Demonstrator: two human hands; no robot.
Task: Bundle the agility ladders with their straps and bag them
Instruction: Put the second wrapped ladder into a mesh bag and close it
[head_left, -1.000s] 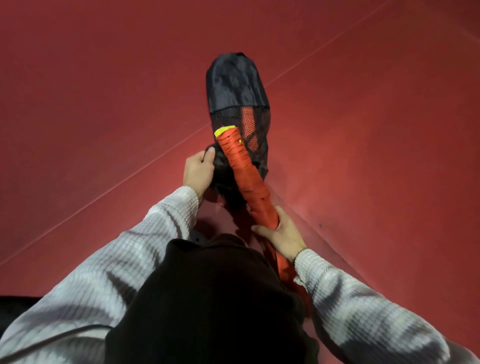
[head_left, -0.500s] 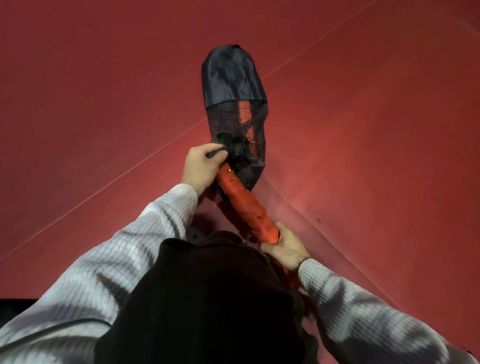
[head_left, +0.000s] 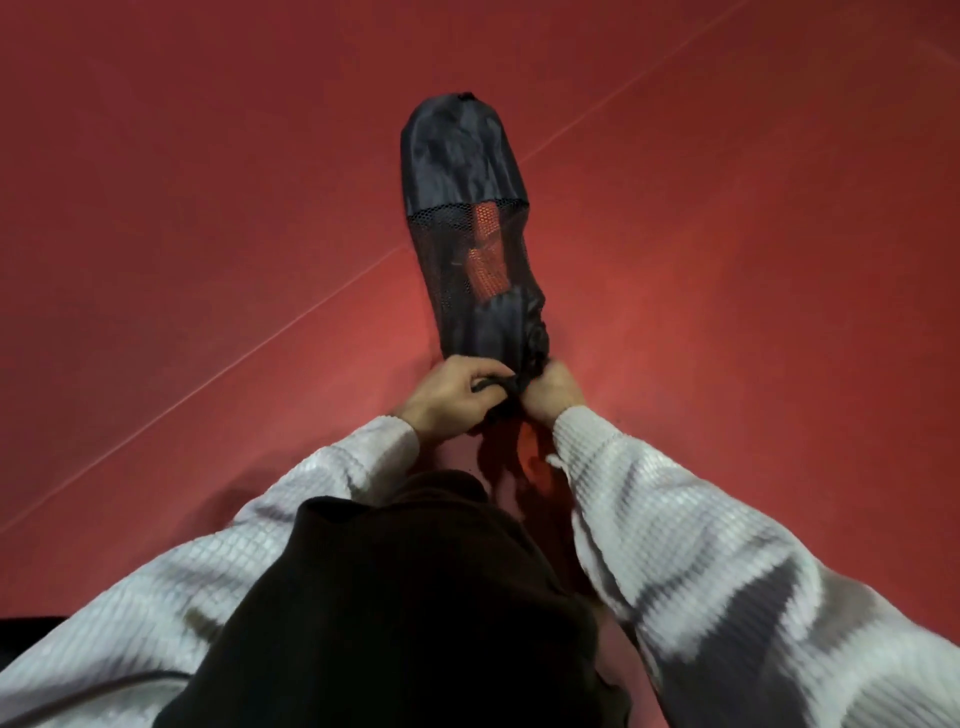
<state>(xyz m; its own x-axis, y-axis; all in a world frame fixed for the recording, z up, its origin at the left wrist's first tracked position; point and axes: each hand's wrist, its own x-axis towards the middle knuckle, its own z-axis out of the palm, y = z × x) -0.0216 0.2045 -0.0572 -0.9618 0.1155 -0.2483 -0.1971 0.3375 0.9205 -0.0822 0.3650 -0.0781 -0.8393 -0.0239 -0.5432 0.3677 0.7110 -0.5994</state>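
Both arms are reaching forward toward twelve o'clock in pale ribbed sleeves, wrists close together. The left hand is curling its fingers around dark fabric; the right hand, almost touching it at three o'clock, is gripping the same gathered fabric.

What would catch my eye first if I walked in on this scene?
Most striking is the long black drawstring bag lying on the red floor at the centre, with an orange ladder bundle showing through its mesh panel. Just below it, the left hand and right hand meet at the bag's gathered mouth, each gripping the dark fabric or cord there. White ribbed sleeves fill the lower part of the picture.
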